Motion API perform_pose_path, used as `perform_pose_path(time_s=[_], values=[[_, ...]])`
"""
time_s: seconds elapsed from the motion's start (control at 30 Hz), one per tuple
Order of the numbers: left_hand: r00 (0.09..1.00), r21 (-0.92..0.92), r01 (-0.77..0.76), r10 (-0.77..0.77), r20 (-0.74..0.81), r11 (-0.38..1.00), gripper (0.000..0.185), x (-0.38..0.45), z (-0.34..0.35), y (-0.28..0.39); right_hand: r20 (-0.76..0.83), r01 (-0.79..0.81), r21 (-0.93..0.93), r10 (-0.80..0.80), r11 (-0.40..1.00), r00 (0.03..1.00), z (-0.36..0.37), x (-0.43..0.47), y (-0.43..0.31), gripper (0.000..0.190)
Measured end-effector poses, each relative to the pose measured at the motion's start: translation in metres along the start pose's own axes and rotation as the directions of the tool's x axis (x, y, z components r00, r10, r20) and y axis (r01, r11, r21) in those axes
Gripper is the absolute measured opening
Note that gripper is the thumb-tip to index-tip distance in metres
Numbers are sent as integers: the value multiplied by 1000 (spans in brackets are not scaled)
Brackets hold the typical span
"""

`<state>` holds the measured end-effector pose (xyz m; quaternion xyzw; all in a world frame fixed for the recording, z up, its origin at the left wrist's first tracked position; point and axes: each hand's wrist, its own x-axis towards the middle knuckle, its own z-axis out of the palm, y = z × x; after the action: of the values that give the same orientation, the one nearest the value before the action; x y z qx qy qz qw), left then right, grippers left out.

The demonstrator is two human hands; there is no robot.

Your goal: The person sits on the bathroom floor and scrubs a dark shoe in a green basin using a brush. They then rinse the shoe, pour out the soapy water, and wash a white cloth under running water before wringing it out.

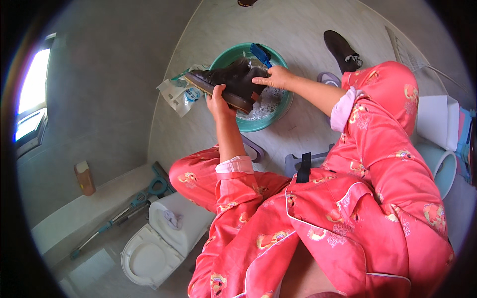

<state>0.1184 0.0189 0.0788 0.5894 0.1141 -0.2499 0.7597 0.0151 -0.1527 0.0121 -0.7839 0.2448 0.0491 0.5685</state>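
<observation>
A dark ankle boot [234, 80] with a pale-edged sole lies sideways over a green plastic basin [257, 126]. My left hand [220, 104] grips it at the sole near the heel. At the boot's upper opening, my right hand [275, 78] holds the shaft, thumb laid across it. Sudsy water [266, 106] shows in the basin below. Just beyond my right hand, a blue scrubbing brush [261, 55] leans at the basin's far side; whether my fingers touch its end I cannot tell. Part of the basin's inside is hidden by the boot.
Left of the basin lies a plastic packet [180, 97] bearing writing. Another dark boot [341, 50] rests on the floor at right, near a purple-edged slipper [328, 79]. A white toilet [152, 257] and mop handles [108, 225] stand lower left; a white bin [438, 123] is at right.
</observation>
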Motion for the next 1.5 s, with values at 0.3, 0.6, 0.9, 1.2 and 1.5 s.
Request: perform_pose_path(time_s=[0.3,0.6,0.9,1.2,1.5], values=[[865,-512,395,-120,487,763,61,-14,21,-44,126,139,300,-184,944,975,-49,29,-84,26],[952,361,194,-264,155,912,42,26,13,-64,-205,110,-141,-137,984,969,-235,48,-50,25],[948,269,-102,175,-266,958,24,89,-50,7,-618,-453,-678,-115,580,778,-333,82,179,48],[694,-117,513,-491,-526,851,48,238,-177,-6,-649,-549,-464,155,695,745,-372,-16,315,44],[920,-105,121,-151,-361,987,29,359,-286,40,-465,-696,-229,552,680,692,-328,-2,265,66]])
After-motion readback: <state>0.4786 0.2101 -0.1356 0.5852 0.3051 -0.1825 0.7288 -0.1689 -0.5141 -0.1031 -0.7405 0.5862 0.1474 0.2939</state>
